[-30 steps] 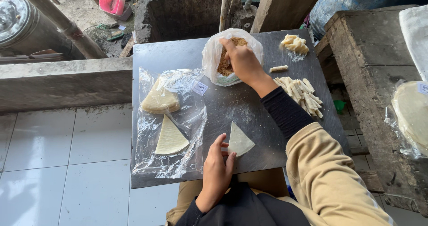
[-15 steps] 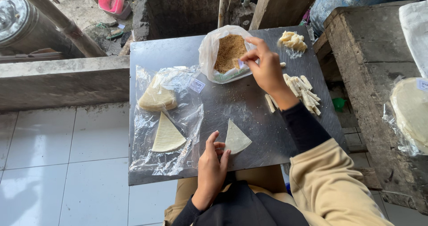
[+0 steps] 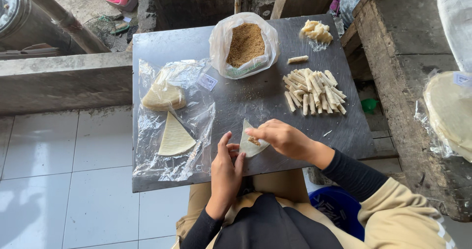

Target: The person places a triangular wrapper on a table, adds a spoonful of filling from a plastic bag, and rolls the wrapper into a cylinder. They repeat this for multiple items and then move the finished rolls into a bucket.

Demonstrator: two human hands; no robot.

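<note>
A: Scanning left to right: white floor tiles, then dark tabletop. On its left part, clear plastic sheet with stacked wrappers and one loose triangular wrapper.

B: Noted. And at the near edge?

A: Left hand, fingers narrow, tips touching the left rim of the wrapper in hand. No real grip, more a steadying touch. Lying flat on the tabletop, just right of those tips, long axis running from near edge toward the far side. Small pinch of brown filling on its middle.

B: Right side?

A: Right hand directly over the wrapper's right half, fingers drawn together at the filling; cannot tell whether anything pinched between them. Nearer of the two to the filling. Farther back: open bag of brown crumbs, pile of rolled sticks, pale lump at the far right corner.

B: Versus half a second ago?

A: Then right hand up by the crumb bag, wrapper bare. Now down at the wrapper, filling deposited. Left hand barely shifted.
</note>
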